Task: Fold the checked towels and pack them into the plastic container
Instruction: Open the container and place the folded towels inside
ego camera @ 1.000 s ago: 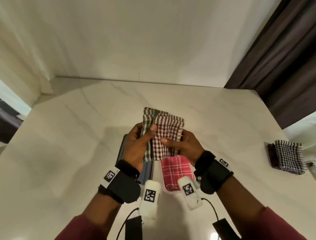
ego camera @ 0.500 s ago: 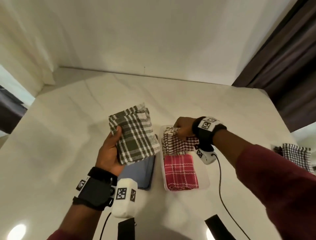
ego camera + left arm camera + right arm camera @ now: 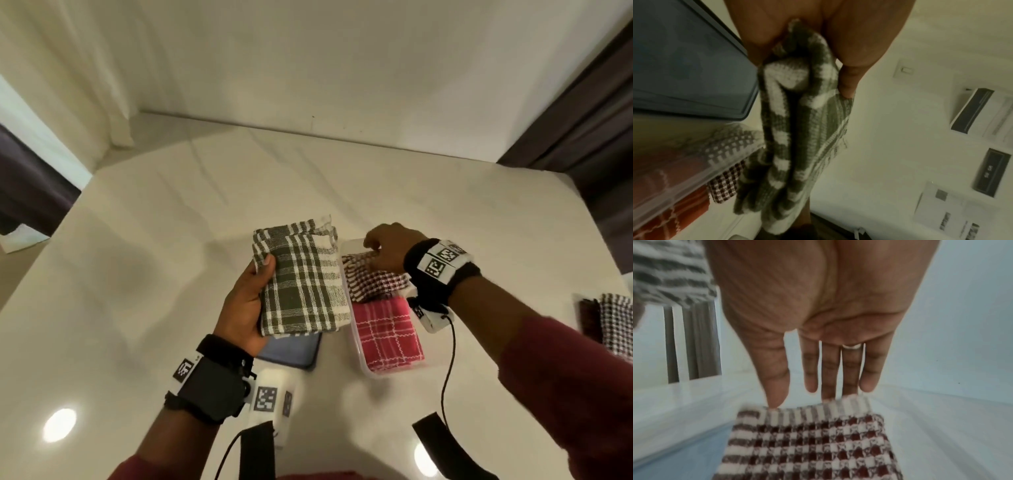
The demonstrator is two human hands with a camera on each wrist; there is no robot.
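My left hand (image 3: 262, 277) holds a folded green-and-white checked towel (image 3: 301, 284) just above the table, thumb on top and fingers underneath. The left wrist view shows the towel's folded edge (image 3: 797, 129) pinched in that hand. To its right stands the clear plastic container (image 3: 361, 359). A folded red checked towel (image 3: 387, 332) lies in its near half. A folded maroon-and-white checked towel (image 3: 373, 284) lies in the far half. My right hand (image 3: 813, 395) reaches over it with straight fingers, tips touching the maroon towel's (image 3: 812, 443) far edge.
A blue lid (image 3: 294, 353) lies flat on the white table (image 3: 154, 274), under the green towel. More folded checked towels (image 3: 613, 322) sit at the table's right edge. Black straps and a cable hang near me. Dark curtains (image 3: 582, 120) stand at the back right.
The two towels, held together a second ago, have been parted. My right hand has laid the maroon one into the container's far half; my left hand keeps the green one.
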